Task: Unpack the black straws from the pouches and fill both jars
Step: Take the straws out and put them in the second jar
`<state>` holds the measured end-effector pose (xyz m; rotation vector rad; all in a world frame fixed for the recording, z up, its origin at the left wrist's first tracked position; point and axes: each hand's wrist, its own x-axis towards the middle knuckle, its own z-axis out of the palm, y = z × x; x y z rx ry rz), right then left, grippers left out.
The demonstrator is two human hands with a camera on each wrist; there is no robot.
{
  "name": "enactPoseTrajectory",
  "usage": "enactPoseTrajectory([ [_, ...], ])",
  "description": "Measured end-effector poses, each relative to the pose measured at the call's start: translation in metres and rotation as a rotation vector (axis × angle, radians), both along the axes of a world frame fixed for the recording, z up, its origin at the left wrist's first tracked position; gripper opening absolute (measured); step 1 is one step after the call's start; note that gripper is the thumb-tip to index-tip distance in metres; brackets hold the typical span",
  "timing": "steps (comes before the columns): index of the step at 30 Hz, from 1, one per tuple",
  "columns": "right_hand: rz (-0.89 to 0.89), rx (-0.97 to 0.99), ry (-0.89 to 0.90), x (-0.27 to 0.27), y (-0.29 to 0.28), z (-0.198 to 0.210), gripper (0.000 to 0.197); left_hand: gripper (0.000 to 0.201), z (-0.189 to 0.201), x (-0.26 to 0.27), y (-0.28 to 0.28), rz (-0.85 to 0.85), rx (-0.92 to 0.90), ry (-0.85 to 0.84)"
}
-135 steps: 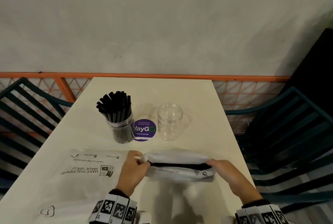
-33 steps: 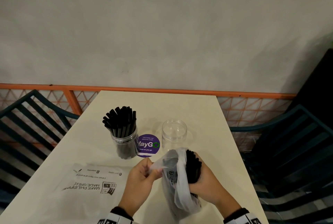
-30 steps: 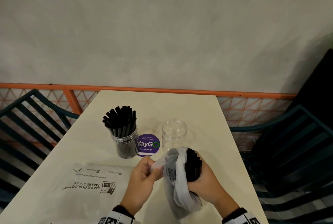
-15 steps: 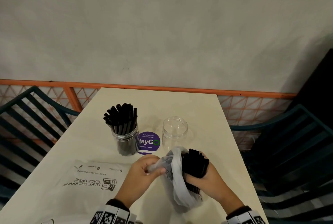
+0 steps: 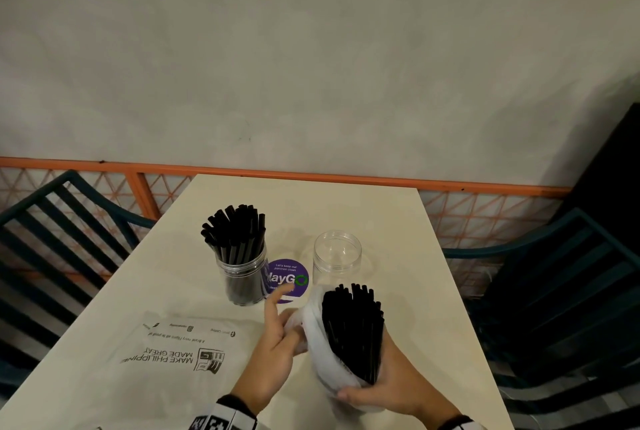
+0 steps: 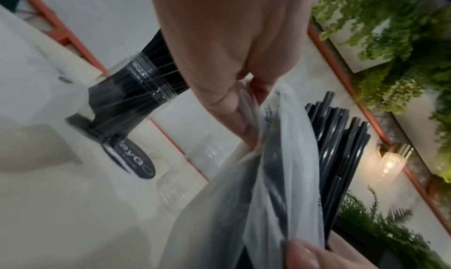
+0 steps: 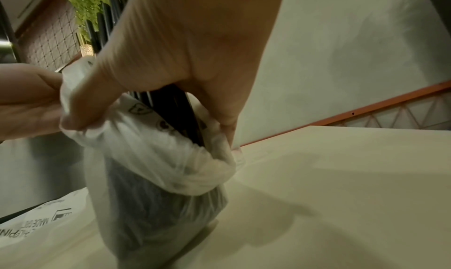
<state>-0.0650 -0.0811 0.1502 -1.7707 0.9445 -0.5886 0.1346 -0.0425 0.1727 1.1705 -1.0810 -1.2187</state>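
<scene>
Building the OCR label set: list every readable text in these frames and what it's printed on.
"MAKE PHILIPPINE MADE GREAT": flat white pouch on the table, printed upside down to the head camera.
"ayGO": purple round sticker; first letter hidden behind the filled jar.
"Let's keep our pantries clean": same sticker, top, small.
Unreadable: pouch's smaller lines, sticker's bottom line, markings on the held pouch.

The left hand pinches the thin white plastic pouch with index finger straight. The right hand curls around the bundle of black straws.
</scene>
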Motion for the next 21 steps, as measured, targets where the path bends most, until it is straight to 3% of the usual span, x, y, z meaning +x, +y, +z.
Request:
enactPoseTrajectory([
  [2,-0.001,-0.006,0.010,-0.001,0.000,-0.001,0.101,0.062,0.005,0.003,0.000,-0.072,-0.113,-0.187],
  [5,0.007,-0.010,0.013,-0.004,0.000,0.001,0.100,0.039,0.005,0.014,-0.001,-0.080,-0.163,-0.319],
  [7,0.021,-0.002,0.001,-0.004,0.001,-0.001,0.100,0.027,0.003,0.019,-0.004,0.018,-0.121,-0.296],
  [10,0.033,0.030,-0.035,-0.002,0.004,-0.009,0.105,0.024,0.003,0.015,-0.006,0.110,-0.095,-0.211],
  [18,0.070,0.017,0.005,-0.004,0.009,-0.022,0.119,0.014,-0.011,0.012,-0.003,0.022,0.070,0.021],
  [19,0.067,0.006,0.015,-0.004,0.009,-0.023,0.119,0.015,-0.007,0.016,-0.001,-0.017,0.083,0.041],
  [21,0.071,-0.003,0.065,-0.002,0.009,-0.021,0.112,0.042,0.001,0.027,0.002,-0.123,0.069,0.105],
])
